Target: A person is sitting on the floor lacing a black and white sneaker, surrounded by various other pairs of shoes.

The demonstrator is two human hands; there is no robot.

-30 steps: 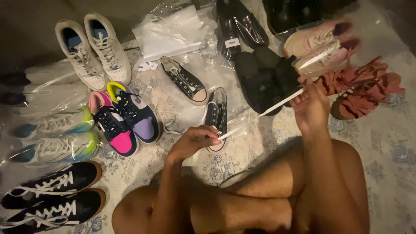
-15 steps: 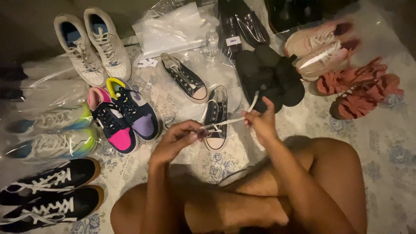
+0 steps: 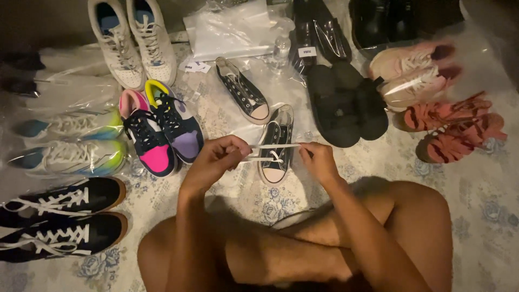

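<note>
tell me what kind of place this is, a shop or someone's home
Probably a home floor rather than a shop: a person sits cross-legged on a floral sheet, with pairs of shoes laid out around them, some in clear plastic bags. Both hands stretch a white shoelace over a small black sneaker.

Right hand (image 3: 320, 161) has come in from far out to the right, where a second ago it was raised near the red sandals (image 3: 454, 130) with the white lace (image 3: 275, 147) drawn out long and slanting. Half a second ago it was already back over the small black sneaker (image 3: 275, 145); now it sits lower, just right of that shoe. Left hand (image 3: 216, 157) has shifted slightly, fingers pinched on the lace's other end. Lace now runs short and nearly level between both hands, across the sneaker's top. Hands much closer together than before. View has shifted slightly between the pictures.
</note>
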